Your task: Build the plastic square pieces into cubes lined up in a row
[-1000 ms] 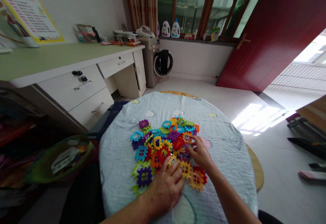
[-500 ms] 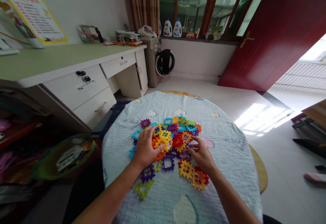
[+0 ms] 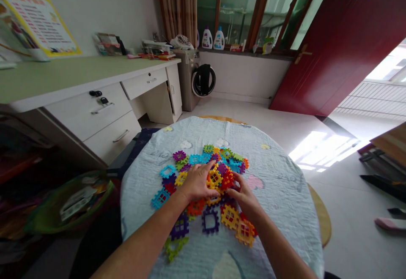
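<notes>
My left hand [image 3: 197,182] is curled round a yellow window-shaped building block [image 3: 215,178], its thumb below and its fingers above. Against that block's right side is a red building block [image 3: 227,180]. Bent at the red block's right edge are the fingers and thumb of my right hand [image 3: 243,194]. Some of its fingertips are hidden. Interlocking plastic blocks in several colours lie piled beneath and behind both hands. Nearer to me are a purple square frame [image 3: 210,221], a pale orange block [image 3: 245,231] and a green triangular piece [image 3: 175,248].
The pile rests on a round table with a pale blue cloth [image 3: 272,228]. A green basket [image 3: 76,203] stands on the left, below a desk with drawers [image 3: 101,110]. Farther back are a washing machine [image 3: 190,80] and a red door [image 3: 320,46].
My left hand has moved right, bringing the yellow block against the red one. Blocks on the pile's left side are now uncovered. My right hand has shifted slightly left and down.
</notes>
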`<state>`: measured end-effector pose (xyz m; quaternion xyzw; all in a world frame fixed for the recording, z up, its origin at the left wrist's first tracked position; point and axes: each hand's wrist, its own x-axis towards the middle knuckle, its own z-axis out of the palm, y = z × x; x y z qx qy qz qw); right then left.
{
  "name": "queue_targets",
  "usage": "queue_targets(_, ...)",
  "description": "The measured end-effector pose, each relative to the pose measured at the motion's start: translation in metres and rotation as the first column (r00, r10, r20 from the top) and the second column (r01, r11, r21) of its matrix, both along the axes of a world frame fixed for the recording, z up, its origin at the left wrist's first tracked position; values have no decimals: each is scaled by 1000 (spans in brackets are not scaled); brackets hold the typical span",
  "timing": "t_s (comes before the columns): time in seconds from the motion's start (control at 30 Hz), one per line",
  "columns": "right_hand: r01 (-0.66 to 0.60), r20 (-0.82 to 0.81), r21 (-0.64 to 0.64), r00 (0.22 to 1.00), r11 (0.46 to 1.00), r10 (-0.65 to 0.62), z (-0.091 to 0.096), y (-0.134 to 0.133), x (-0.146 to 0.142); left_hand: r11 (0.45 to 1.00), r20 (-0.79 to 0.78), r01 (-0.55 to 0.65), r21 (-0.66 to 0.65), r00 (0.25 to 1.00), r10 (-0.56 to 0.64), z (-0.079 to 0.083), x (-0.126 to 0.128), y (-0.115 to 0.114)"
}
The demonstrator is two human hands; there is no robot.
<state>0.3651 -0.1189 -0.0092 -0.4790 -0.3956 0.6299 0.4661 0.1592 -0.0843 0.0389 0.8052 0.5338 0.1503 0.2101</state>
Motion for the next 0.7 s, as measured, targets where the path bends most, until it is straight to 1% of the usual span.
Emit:
queue_targets(0.1, -37, -109, 23, 993, 999, 39, 4, -5, -1, 992, 33, 82, 98, 996, -86, -2, 4, -8)
queue_targets(0.17, -58, -141, 60, 988, 996, 66, 4, -6, -3, 977, 63, 122, 176, 989, -135, -4, 7, -16)
queue_targets(0.23, -47, -93, 102, 994, 994, 56, 3, -6, -4, 957, 86, 134, 256, 983, -160, -6, 9, -25)
queue_targets(0.33, -11, 103, 165, 995, 986, -6, 3, -2, -4, 930, 112, 126, 346, 978, -174, -6, 7, -35)
queue_targets(0.4, 1, 204, 213, 978, 977, -45, 6, 2, -1, 919, 163, 70, 388, 976, -143, -5, 1, -37)
queue_targets(0.47, 9, 270, 285, 959, 958, -90, 11, 6, 4, 913, 248, -44, 406, 967, -64, -5, -7, -35)
queue_targets(0.53, -1, 354, 370, 925, 929, -141, 17, 9, 10, 914, 337, -153, 375, 941, 20, -4, -16, -32)
queue_targets(0.57, -18, 400, 404, 903, 915, -158, 20, 9, 13, 920, 372, -186, 345, 927, 48, -3, -21, -30)
queue_targets(0.63, -70, 474, 432, 866, 899, -161, 24, 8, 19, 935, 411, -205, 288, 909, 73, 0, -31, -27)
queue_targets(0.7, -98, 518, 431, 841, 897, -157, 27, 10, 24, 942, 409, -207, 265, 909, 85, 3, -40, -26)
